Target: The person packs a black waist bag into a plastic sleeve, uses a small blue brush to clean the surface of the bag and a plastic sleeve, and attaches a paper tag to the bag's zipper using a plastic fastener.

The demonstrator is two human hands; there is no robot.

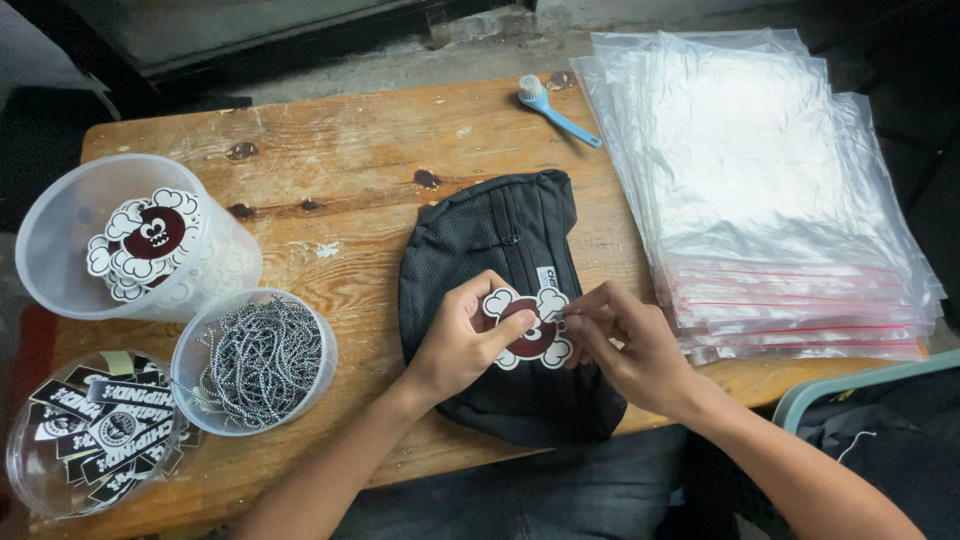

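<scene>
Crowding bag (500,260): tubs (255,360), sleeves (760,190).

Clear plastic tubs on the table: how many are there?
3, all at the left side. The tall tub holds skull-shaped tags, the middle tub holds ball chains, and the low tub at the near corner holds black and white stickers. No other tub shows.

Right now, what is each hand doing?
Left hand: closed on the skull-shaped tag.
Right hand: fingertips pinched at the tag's right edge.
</scene>
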